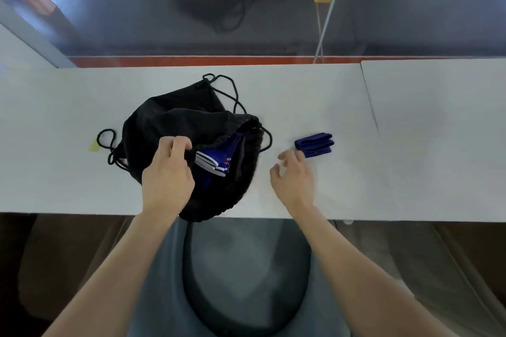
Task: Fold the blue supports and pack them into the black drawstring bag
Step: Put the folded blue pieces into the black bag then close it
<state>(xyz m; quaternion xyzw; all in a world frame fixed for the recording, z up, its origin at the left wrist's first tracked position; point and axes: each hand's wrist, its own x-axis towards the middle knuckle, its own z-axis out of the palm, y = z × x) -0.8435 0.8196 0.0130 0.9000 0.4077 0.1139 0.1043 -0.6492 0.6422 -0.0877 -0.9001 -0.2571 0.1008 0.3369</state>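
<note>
On table — bag (175, 117) (blue supports (216, 157) inside) | left hand (167, 172) fingers pinch rim | right hand (294, 178) fingers apart

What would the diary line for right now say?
left hand: holds bag mouth open | right hand: open, reaching for folded support on table | in bag: blue supports

bag (175, 123): matt black cloth | folded support (315, 144): blue knit cloth | table (410, 145): smooth matt white
</note>
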